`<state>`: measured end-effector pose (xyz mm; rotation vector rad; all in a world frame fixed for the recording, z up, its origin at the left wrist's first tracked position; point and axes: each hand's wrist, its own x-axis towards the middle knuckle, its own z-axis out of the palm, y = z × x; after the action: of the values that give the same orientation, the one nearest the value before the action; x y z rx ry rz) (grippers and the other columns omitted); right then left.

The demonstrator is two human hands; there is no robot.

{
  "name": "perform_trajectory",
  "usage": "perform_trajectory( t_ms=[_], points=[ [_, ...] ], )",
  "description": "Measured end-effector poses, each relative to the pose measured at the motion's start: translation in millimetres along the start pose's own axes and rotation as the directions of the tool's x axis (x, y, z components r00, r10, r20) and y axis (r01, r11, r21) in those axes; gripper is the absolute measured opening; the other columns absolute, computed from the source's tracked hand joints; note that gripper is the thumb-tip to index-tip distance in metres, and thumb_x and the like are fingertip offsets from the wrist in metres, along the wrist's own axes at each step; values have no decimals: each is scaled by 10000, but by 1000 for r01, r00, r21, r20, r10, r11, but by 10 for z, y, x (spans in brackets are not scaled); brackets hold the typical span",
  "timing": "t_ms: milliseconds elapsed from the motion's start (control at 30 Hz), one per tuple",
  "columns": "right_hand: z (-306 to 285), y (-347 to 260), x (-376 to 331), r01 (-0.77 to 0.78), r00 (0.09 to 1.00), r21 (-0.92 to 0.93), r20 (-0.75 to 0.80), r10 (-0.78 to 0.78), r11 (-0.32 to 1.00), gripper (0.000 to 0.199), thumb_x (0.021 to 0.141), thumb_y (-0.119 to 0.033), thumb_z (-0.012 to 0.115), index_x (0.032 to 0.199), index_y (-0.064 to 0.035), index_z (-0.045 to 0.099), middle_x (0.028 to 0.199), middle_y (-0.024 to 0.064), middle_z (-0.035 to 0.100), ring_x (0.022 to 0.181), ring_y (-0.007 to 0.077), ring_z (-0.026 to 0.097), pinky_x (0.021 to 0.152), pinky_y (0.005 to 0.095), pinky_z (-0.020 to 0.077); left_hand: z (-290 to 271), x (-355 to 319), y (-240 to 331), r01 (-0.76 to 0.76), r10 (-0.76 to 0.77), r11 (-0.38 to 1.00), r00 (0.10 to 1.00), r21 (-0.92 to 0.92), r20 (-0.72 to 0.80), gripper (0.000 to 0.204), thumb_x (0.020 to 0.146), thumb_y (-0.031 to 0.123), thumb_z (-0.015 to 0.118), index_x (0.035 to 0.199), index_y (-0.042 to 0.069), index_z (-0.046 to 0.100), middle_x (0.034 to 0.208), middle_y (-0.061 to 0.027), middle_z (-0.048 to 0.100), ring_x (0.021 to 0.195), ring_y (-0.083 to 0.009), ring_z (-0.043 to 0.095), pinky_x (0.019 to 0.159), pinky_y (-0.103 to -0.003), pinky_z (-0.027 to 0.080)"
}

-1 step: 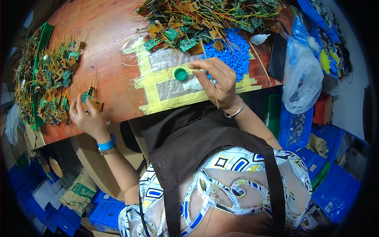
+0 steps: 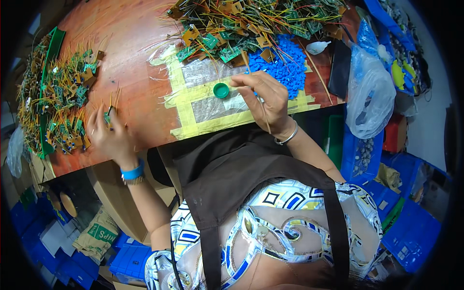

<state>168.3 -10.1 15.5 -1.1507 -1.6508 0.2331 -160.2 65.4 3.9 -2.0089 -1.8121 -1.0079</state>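
Note:
My left hand (image 2: pixel 112 140), blurred by motion, is at the table's left side with its fingers bent around a small green circuit board (image 2: pixel 108 116). Thin wires stick up from that board, and the hand hides much of it. A thin wooden stick (image 2: pixel 245 60) runs through my right hand (image 2: pixel 268 99), pinched between thumb and fingers with its lower end toward me. Just left of the right fingertips, a small round green cap (image 2: pixel 221 90) sits open side up on the yellow-taped patch (image 2: pixel 186 126).
Wired circuit boards (image 2: pixel 72 89) lie in a group at left, beside a green strip (image 2: pixel 47 92). A larger heap of boards (image 2: pixel 270 19) covers the far side. Small blue pieces (image 2: pixel 287 72), a white dropper bottle (image 2: pixel 317 47), a dark phone-like slab (image 2: pixel 340 67) and a plastic bag (image 2: pixel 369 96) lie at right.
My left hand has shifted slightly and now covers the brown part of the board that showed beside it. The stick in my right hand has tilted a little.

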Motion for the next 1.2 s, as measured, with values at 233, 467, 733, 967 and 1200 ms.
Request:
perform_trajectory(
  t_ms=[233, 467, 733, 967, 1200],
  points=[
    [50, -86, -94, -11, 989, 83, 151, -2, 996, 513, 1029, -425, 407, 1095, 3, 682, 753, 93, 622, 656, 224, 580, 623, 336, 451, 938, 636, 1264, -464, 554, 736, 831, -492, 45, 388, 831, 1, 637, 1212, 70, 626, 1132, -122, 649, 1010, -327, 593, 850, -407, 500],
    [-48, 5, -224, -90, 980, 113, 187, 67, 989, 511, 1032, -420, 407, 1058, 5, 690, 814, 119, 637, 694, 233, 597, 648, 333, 469, 973, 675, 1152, -219, 536, 702, 790, -678, 300, 346, 819, -22, 672, 1145, 91, 687, 1027, -101, 660, 910, -259, 652, 783, -347, 519],
    [17, 54, -217, -174, 974, 174, 179, 143, 969, 448, 1032, -369, 447, 936, 10, 666, 822, 124, 661, 719, 232, 642, 651, 306, 499, 642, 233, 1180, 0, 343, 688, 881, -726, 325, 259, 827, -45, 666, 1067, 52, 686, 905, -94, 662, 765, -204, 662, 687, -308, 519],
    [93, 185, -31, 7, 1000, -18, 16, -6, 1000, 150, 879, -113, 684, 979, -4, 657, 937, 153, 689, 812, 298, 664, 714, 352, 522, 581, 281, 1319, 44, 314, 657, 892, -752, 326, 221, 845, -34, 667, 1057, 28, 679, 853, -93, 694, 747, -163, 697, 648, -281, 535],
    [355, 562, 330, 132, 988, -378, 120, -93, 916, 501, 718, -20, 760, 1171, -34, 546, 1319, 155, 582, 1062, 335, 618, 906, 400, 484, 600, 224, 1259, -6, 333, 638, 904, -770, 269, 208, 843, -15, 674, 1043, 39, 681, 855, -109, 690, 727, -206, 684, 645, -327, 532]
  ],
)
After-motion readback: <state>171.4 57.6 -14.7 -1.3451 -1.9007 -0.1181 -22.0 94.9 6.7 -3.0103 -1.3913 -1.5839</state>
